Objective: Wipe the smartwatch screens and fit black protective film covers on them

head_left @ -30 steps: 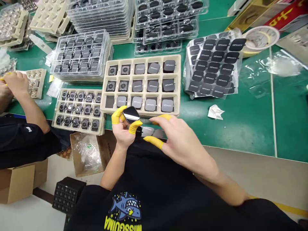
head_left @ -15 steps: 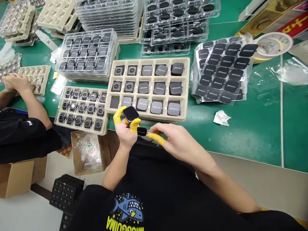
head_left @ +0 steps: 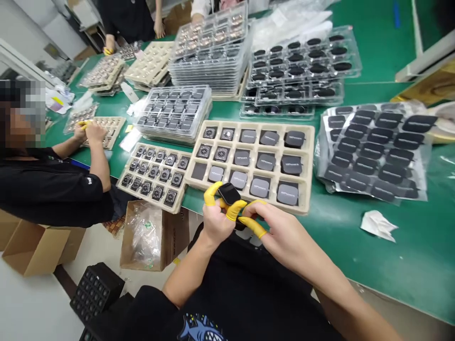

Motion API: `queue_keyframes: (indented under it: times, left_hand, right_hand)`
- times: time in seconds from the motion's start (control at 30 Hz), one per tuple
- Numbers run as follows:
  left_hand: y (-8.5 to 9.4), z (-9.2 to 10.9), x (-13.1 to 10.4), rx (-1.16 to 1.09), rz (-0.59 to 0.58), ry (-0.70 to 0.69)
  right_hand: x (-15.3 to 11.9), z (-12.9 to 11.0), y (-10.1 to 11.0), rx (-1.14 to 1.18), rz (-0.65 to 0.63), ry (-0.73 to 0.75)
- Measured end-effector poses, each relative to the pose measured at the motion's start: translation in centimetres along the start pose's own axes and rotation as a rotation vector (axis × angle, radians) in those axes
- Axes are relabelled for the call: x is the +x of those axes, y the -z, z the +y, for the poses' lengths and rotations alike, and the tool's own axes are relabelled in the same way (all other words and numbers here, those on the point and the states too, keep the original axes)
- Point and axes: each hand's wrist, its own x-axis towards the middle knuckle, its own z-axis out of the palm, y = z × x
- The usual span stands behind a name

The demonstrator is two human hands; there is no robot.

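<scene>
My left hand (head_left: pixel 221 220), yellow covers on its fingertips, is closed around a square smartwatch body (head_left: pixel 229 192) with its glossy dark screen up. Close beside it, my right hand (head_left: pixel 272 222), also with yellow fingertip covers, pinches a small black film sticker (head_left: pixel 241 224), which is mostly hidden by the fingers. Just beyond my hands lies a cream tray (head_left: pixel 308 166) of watch bodies. Several in it carry a grey-black film (head_left: pixel 259 186) on top, while a few lie with their round sensor backs (head_left: pixel 221 153) up. One compartment (head_left: pixel 198 171) at the front left holds no watch.
A smaller tray of watches (head_left: pixel 164 174) stands left of the cream tray. Sheets of black film stickers (head_left: pixel 369 149) lie to the right, near a crumpled white tissue (head_left: pixel 378 226). Stacked clear trays (head_left: pixel 174 111) stand behind. A co-worker (head_left: pixel 53 184) sits at the left.
The view has swung left and up, so the bench sits lower and further right. My right fingers have come closer to my left hand, and the black film sticker is now more hidden.
</scene>
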Motion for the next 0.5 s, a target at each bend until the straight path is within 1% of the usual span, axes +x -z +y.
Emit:
queue_keyframes:
  times: [0.1, 0.27, 0.4, 0.5]
  left_hand:
    - [0.1, -0.1, -0.2, -0.001, -0.02, -0.012]
    - [0.0, -0.8, -0.5, -0.031, 0.02, -0.01]
    - [-0.2, -1.2, -0.6, -0.087, 0.044, -0.045]
    - [-0.5, -1.6, -0.7, -0.14, 0.067, -0.04]
  right_hand:
    - [0.3, 0.7, -0.6, 0.079, -0.041, -0.03]
    - [0.7, 0.7, -1.1, 0.072, -0.044, -0.051]
    - [1.0, 0.8, -0.4, 0.114, -0.022, -0.071]
    - [1.1, 1.1, 0.4, 0.161, 0.013, -0.096]
